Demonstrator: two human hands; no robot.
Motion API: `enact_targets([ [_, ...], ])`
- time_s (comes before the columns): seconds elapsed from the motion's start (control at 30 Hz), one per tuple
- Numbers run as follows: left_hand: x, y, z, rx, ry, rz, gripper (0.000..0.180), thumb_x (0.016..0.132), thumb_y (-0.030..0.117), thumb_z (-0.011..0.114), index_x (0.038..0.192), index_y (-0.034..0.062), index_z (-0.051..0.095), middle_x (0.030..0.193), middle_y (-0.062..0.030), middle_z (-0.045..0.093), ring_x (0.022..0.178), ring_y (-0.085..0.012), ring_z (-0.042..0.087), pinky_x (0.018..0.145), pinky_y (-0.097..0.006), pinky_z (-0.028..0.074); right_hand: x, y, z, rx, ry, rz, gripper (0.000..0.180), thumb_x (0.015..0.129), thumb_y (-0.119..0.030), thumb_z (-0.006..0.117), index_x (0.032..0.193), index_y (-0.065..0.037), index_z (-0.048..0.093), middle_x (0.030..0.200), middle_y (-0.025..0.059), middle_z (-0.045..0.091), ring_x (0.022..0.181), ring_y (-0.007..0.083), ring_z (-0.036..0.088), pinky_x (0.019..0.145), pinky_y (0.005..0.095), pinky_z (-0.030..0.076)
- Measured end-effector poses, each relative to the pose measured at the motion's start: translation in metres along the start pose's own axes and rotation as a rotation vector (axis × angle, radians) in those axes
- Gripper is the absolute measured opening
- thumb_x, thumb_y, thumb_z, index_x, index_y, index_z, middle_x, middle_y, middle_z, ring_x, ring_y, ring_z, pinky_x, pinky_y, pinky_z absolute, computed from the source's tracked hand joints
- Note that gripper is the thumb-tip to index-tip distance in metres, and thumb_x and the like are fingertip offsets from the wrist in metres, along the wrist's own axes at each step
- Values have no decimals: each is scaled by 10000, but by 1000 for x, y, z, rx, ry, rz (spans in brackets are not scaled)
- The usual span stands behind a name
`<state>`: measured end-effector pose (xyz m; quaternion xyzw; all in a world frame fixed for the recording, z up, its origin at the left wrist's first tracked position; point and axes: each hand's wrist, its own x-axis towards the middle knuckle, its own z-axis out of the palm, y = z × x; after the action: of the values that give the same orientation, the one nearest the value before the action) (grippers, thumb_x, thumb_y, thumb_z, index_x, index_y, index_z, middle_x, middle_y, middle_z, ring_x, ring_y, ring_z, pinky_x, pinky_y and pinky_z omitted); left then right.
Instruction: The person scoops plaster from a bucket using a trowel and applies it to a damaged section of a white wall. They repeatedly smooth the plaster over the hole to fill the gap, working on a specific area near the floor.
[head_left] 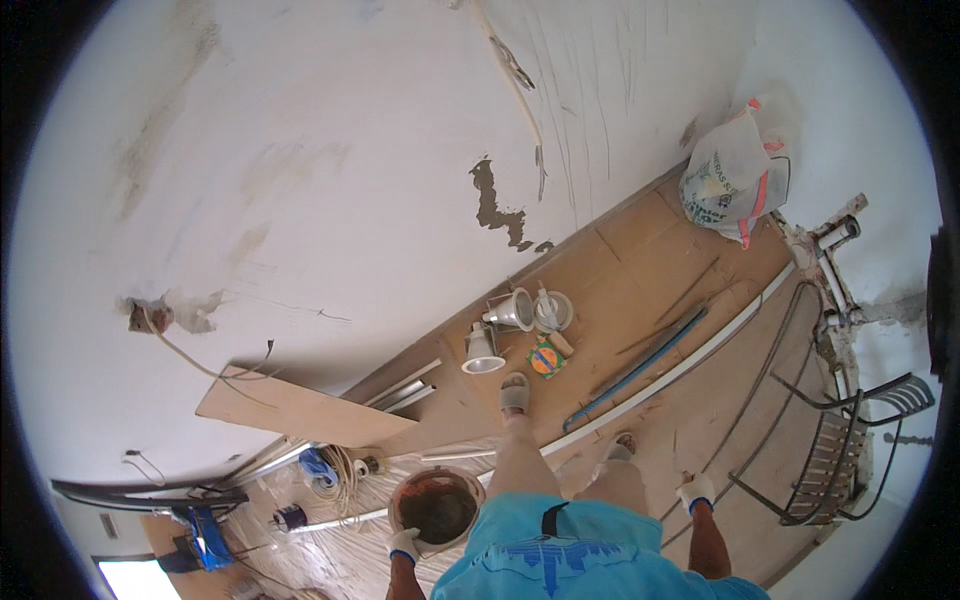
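Note:
My left hand (404, 543), in a pale work glove, is closed on the near left rim of a round reddish-brown bucket (478, 488). Inside the bucket lies a grey-brown wet mix (436, 512). On my other side, the gloved right hand (695, 490) hangs low beside my leg with its fingers curled. A thin dark tip shows just past those fingers, too small to name. On the white wall ahead is a jagged dark patch of fresh filler (497, 212). Cables (512, 65) hang out of the wall above it.
Metal lamp housings (483, 350) and a small colourful box (546, 357) lie near the wall. A blue bar (635, 368) and a long white strip (680, 370) cross the brown floor. A board (300, 405) leans left; a full white sack (728, 180) and slatted chair (828, 465) stand right.

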<state>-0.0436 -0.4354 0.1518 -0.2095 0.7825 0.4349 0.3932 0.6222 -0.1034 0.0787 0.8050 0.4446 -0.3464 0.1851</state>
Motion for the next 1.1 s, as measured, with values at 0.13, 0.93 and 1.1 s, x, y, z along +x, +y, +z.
enact_targets([
  [0.13, 2, 3, 11, 67, 53, -41, 296, 862, -16, 688, 1155, -55, 669, 1004, -177, 729, 847, -355, 722, 763, -495, 627, 19, 49, 28, 236, -124, -34, 228, 894, -217, 749, 934, -1, 687, 681, 155, 653, 543, 310, 668, 496, 468, 508],
  [0.93, -3, 19, 55, 178, 132, 60, 233, 809, 6, 751, 1033, -53, 723, 989, -157, 720, 868, -323, 678, 802, -465, 559, -25, 59, 3, 558, -162, 274, 214, 899, -235, 719, 971, -33, 702, 680, 104, 658, 519, 246, 650, 452, 422, 497],
  [1.1, 42, 8, 26, 203, 107, 130, 329, 797, 13, 785, 1100, -73, 688, 973, -162, 713, 789, -314, 681, 722, -461, 571, -41, 55, 5, 484, -223, 155, 222, 867, -179, 721, 985, 9, 710, 703, 128, 680, 567, 262, 696, 529, 420, 566],
])
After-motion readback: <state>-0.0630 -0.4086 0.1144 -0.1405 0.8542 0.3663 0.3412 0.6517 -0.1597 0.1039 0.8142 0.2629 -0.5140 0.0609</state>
